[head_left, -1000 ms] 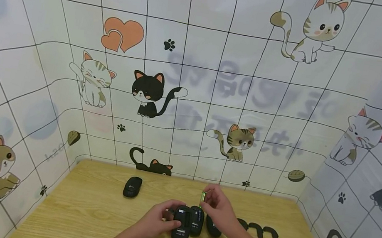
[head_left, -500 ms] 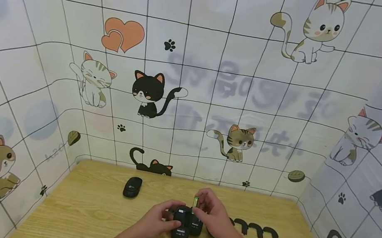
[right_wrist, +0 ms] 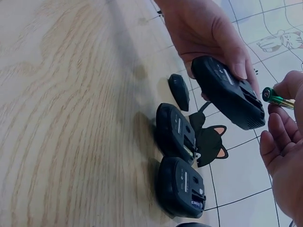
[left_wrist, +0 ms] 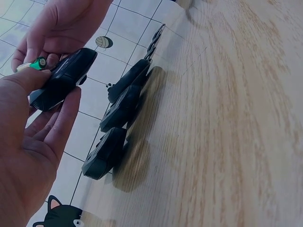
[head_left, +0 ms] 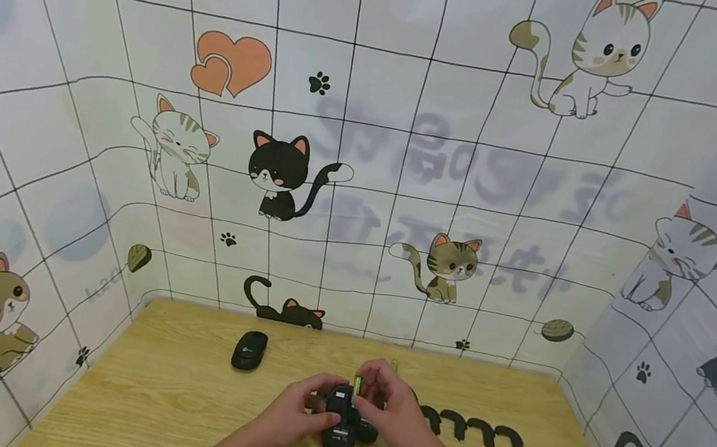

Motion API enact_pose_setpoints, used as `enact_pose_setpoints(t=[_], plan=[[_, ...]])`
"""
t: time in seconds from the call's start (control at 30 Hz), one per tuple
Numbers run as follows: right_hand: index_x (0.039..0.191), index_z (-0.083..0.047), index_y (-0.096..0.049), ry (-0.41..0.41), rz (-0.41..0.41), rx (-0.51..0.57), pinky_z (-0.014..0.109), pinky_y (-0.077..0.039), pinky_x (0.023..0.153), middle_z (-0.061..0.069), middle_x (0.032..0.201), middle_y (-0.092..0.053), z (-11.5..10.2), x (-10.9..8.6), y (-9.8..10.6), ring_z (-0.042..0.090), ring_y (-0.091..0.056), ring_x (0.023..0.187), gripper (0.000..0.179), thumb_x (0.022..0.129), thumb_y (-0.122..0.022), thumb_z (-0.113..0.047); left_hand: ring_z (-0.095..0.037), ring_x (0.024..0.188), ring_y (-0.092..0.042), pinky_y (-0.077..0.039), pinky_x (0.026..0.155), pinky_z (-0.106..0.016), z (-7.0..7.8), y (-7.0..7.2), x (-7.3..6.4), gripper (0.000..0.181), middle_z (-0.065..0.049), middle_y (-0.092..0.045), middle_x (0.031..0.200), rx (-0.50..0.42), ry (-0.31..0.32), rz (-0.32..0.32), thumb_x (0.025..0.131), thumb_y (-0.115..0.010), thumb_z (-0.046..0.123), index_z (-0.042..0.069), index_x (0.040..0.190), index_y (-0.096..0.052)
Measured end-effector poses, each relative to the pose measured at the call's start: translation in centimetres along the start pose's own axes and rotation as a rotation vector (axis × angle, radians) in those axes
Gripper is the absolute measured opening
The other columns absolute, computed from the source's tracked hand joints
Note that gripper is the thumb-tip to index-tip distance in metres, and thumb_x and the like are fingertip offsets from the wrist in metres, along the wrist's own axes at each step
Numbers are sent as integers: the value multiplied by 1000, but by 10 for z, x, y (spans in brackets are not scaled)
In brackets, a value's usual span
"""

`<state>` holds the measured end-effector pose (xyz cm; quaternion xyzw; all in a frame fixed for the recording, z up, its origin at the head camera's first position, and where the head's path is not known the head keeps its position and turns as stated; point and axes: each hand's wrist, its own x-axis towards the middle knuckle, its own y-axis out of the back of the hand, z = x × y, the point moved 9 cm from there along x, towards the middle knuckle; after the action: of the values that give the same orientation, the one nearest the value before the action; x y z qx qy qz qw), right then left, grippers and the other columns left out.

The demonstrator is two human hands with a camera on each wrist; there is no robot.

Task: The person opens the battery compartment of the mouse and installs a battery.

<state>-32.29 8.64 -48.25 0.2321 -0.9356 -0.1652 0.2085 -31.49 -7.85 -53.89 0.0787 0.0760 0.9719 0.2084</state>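
In the head view my left hand (head_left: 301,413) holds a black computer mouse (head_left: 337,434), its underside turned up and a battery slot exposed. The right wrist view shows this raised mouse (right_wrist: 222,90) above the table, with the left thumb along its side. My right hand (head_left: 400,416) pinches a green battery (head_left: 357,386) between thumb and fingers, close to the mouse's far end. From the right wrist, the battery (right_wrist: 272,96) points one end toward the slot. Two more mice lie bottom up nearby, one upper (right_wrist: 173,130) and one lower (right_wrist: 180,187), with batteries visible in their slots.
Another black mouse (head_left: 248,351) rests on the wooden table (head_left: 175,383) at the back left. Several curved black covers (head_left: 482,432) line up to the right. A small yellowish-green piece (head_left: 395,366) shows behind the right hand. A cat-patterned sheet (head_left: 369,162) encloses the table's back and sides.
My right hand has moved left with the battery, from beyond the neighbouring mouse to the far end of the held mouse. The left hand has stayed almost still.
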Motion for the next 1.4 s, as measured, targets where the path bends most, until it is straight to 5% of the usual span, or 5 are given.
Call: enact_pose_setpoints(t=[0.23, 0.9, 1.17, 1.4], plan=[[131, -16, -61, -18, -22, -25, 29, -52, 70, 4, 104, -65, 3, -2, -4, 17, -61, 81, 32, 105, -78, -11, -26, 103, -73, -68, 77, -42, 3, -1, -1, 49, -10, -64, 136, -12, 0, 5, 105, -78, 10, 19, 151, -65], [124, -19, -66, 106, 11, -135, 28, -55, 68, 4, 107, -61, -5, -6, -5, 13, -59, 80, 26, 104, -80, -8, -26, 104, -72, -67, 80, -38, 3, 0, 1, 51, -10, -64, 136, -11, 1, 29, 105, -79, 14, 10, 152, -62], [123, -25, -68, 15, 43, -105, 29, -53, 74, 4, 111, -55, 14, -6, -7, 16, -58, 86, 24, 104, -80, -16, -25, 105, -74, -68, 82, -52, 2, 2, 0, 49, -11, -62, 138, -32, -4, 46, 106, -78, 14, 16, 152, -63], [124, -22, -68, -65, 58, -42, 32, -54, 81, 4, 118, -63, 21, -7, -10, 20, -62, 95, 21, 106, -78, -17, -25, 104, -74, -68, 80, -45, 2, 3, 1, 48, -12, -61, 137, -47, -9, 50, 106, -78, 14, 16, 151, -63]])
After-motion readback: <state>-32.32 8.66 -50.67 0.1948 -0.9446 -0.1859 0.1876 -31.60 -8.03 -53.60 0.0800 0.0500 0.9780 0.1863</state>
